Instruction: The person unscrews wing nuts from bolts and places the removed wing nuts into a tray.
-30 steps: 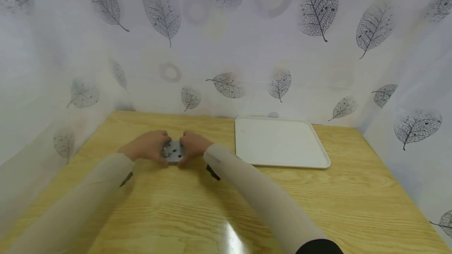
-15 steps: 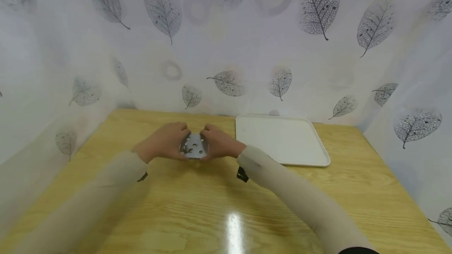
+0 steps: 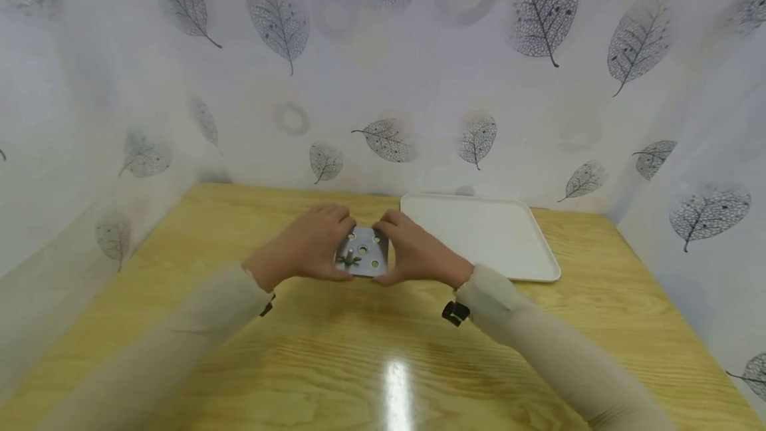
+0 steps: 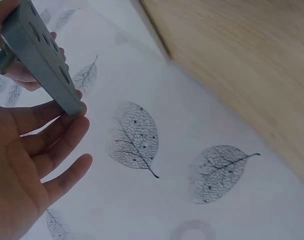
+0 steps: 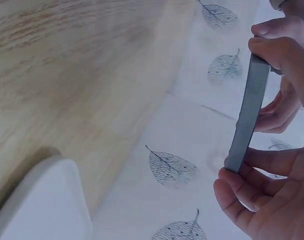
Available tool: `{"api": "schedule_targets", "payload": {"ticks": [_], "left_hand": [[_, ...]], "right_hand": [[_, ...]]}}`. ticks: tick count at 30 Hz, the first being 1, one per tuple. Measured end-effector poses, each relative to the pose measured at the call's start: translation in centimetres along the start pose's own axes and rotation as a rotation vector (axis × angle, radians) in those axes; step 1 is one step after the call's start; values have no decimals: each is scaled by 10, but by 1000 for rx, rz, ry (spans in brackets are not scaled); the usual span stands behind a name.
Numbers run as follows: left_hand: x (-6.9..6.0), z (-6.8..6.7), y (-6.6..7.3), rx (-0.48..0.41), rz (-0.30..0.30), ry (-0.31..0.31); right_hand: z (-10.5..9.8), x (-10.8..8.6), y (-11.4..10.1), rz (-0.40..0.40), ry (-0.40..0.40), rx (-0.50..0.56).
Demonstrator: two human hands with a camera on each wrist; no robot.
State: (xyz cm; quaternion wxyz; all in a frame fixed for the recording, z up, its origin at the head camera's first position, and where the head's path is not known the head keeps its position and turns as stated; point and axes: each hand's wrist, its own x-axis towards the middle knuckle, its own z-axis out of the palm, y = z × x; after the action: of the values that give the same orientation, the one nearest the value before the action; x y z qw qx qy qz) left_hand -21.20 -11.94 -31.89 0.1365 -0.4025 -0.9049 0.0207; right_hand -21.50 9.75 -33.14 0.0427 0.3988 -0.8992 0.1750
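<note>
Both hands are on one thing here: a flat gray plate (image 3: 362, 262) with holes through it. The left hand (image 3: 306, 245) pinches the left side and the right hand (image 3: 423, 249) pinches the right side, thumbs on the near edge and fingers reaching round to the far edge. So neither hand is free, though the outer fingers of the left look pretty relaxed in its wrist view.

The plate is held up off the tabletop (image 3: 335, 368), over its far half, just left of the white tray (image 3: 469, 235). From the head camera the right hand hangs close to the tray's left edge. The tray itself lies near the tabletop's far edge, right of the middle.

Handling, my guess: it looks like metal, so stiff, a bit heavy for its size, not fragile. Smooth faces could get slippery, and the corners look hard enough to ding wood. I'd hold it just like this — by the two opposite sides, across the thickness. The fiddly bit is the bolt (image 3: 350, 255) standing up near the left near corner, with what might be a wing nut around its base. I wouldn't use that as a handle; can't tell if it's tight. Poking a finger into the holes seems a poor hold too.
</note>
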Motion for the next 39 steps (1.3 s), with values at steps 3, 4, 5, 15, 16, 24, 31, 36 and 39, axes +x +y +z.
{"api": "schedule_targets", "payload": {"ticks": [3, 4, 5, 15, 16, 24, 31, 36, 39], "left_hand": [[4, -5, 9, 6, 5, 21], [5, -7, 12, 2, 6, 26], [7, -9, 15, -3, 6, 33], [27, -18, 41, -49, 16, 75], [29, -18, 43, -54, 18, 80], [49, -16, 59, -64, 54, 81], [57, -13, 69, -54, 54, 38], [57, -11, 73, -49, 47, 12], [56, -12, 73, -42, 46, 10]], "right_hand": [[-11, -9, -1, -6, 0, -10], [-15, -12, -1, -7, -3, -11], [-19, -15, -1, -6, -8, -12], [-53, -43, 3, 57, -61, 3], [-55, -46, 4, 67, -65, 4], [-66, -68, 16, 67, -59, -16], [-66, -80, 22, 47, -52, -10], [-63, -85, 24, 42, -20, 12], [-61, -86, 24, 29, 2, 15]]}}
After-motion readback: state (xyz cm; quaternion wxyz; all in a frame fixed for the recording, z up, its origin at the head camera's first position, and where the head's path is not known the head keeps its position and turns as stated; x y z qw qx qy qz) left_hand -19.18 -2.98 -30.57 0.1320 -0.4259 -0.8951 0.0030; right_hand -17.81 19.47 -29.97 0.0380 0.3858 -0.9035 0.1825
